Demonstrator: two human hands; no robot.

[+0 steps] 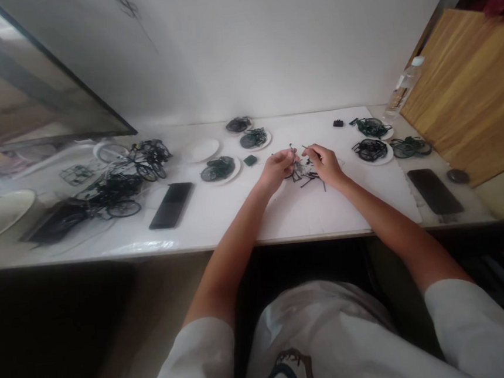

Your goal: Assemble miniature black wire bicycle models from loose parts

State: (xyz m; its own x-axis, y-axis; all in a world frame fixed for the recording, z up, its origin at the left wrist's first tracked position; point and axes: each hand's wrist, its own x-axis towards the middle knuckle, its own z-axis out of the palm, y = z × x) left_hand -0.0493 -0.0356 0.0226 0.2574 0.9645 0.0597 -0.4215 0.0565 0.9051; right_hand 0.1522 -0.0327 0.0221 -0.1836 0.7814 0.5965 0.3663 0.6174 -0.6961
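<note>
Over the white sheet on the table, my left hand (281, 164) pinches a small thin dark part (291, 150), its kind too small to make out. Close beside it, my right hand (325, 163) is closed on a thin dark rod-like piece (305, 147), with a small gap between the two hands. Below and between them lies a loose pile of small dark frame-like and stick-like parts (308, 178), partly covered by my fingers. A small dark green block (250, 160) rests left of my left hand.
Small white plates carry dark wheel-like parts, among them a left plate (236, 168) and a right plate (390, 152). Miniature bicycles (122, 191) cluster at the left. Phones lie left (171, 205) and right (434, 191). A bottle (404, 87) stands by a wooden board (468, 88).
</note>
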